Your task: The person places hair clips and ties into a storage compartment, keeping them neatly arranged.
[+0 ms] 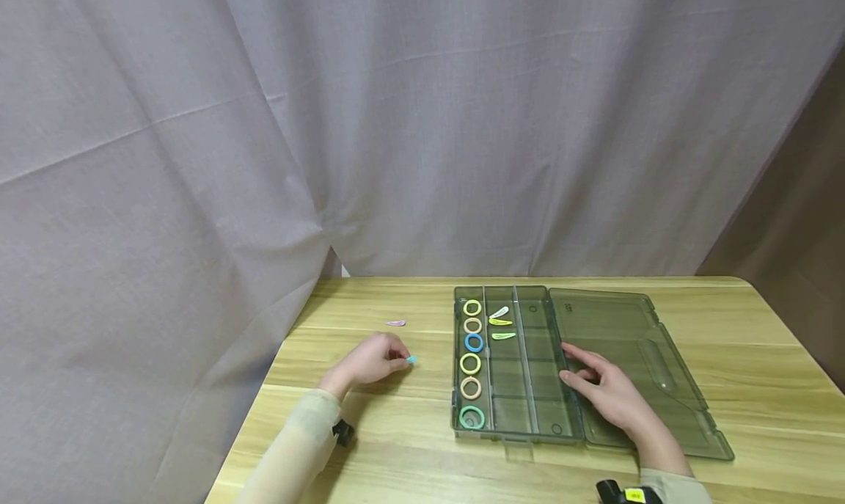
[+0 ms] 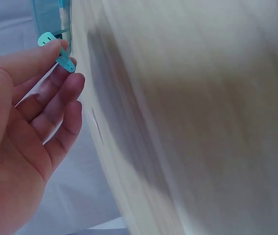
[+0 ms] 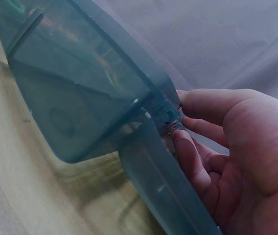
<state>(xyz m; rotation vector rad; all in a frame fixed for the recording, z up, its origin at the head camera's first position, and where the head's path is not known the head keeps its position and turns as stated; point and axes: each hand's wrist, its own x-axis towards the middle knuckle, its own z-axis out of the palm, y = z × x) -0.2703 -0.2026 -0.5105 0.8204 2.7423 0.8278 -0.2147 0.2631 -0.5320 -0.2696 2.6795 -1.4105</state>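
Note:
My left hand (image 1: 376, 359) pinches a turquoise snap hair clip (image 2: 65, 61) between thumb and fingertips, a little above the table left of the box. My right hand (image 1: 610, 390) holds the hinged edge of a see-through grey divided storage box (image 1: 511, 436), its curled fingers and thumb at the rim. In the box's left column lie several ring-shaped hair ties, among them a blue one (image 1: 474, 342) and a green one (image 1: 472, 417). White (image 1: 499, 312), yellow (image 1: 500, 322) and light green (image 1: 504, 336) hair clips lie in the middle column. Behind my left hand is a pink clip (image 1: 396, 323).
The box's lid (image 1: 634, 372) lies folded back flat on the right. A clasp (image 1: 518, 451) juts from the box's front. The wooden table (image 1: 396, 445) ends at a grey curtain (image 1: 422, 122) behind.

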